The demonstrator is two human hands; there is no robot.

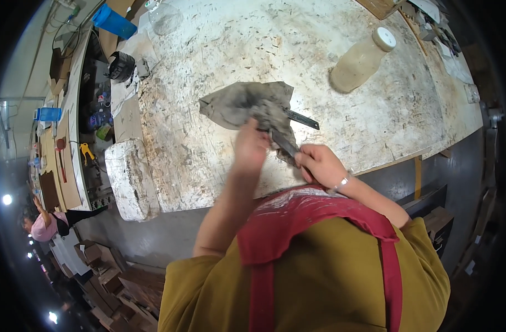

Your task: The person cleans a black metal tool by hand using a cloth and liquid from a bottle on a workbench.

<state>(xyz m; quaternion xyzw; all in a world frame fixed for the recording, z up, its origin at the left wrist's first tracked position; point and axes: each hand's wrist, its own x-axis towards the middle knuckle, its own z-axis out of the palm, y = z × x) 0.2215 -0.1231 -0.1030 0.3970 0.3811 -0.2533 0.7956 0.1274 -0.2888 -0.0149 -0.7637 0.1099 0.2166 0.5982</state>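
My right hand (319,164) is closed round the near end of a dark, flat metal strip (285,145). The strip slants up to the left, its far end meeting a crumpled, grey, black-stained rag (231,104) on the table. At that end is my left hand (252,145), blurred, its fingers curled in against the rag's near edge. The rag is smeared by motion just beyond these fingers, and the exact grip is hard to see. A second dark strip (304,119), with a small hole near its tip, sticks out from the rag's right side.
A cloudy bottle (355,66) with a white lid stands at the far right of the stained white worktable (209,171). At the far left are a blue cup (115,21), a clear container (163,19) and a black roll (121,66). Another person (44,226) is far left.
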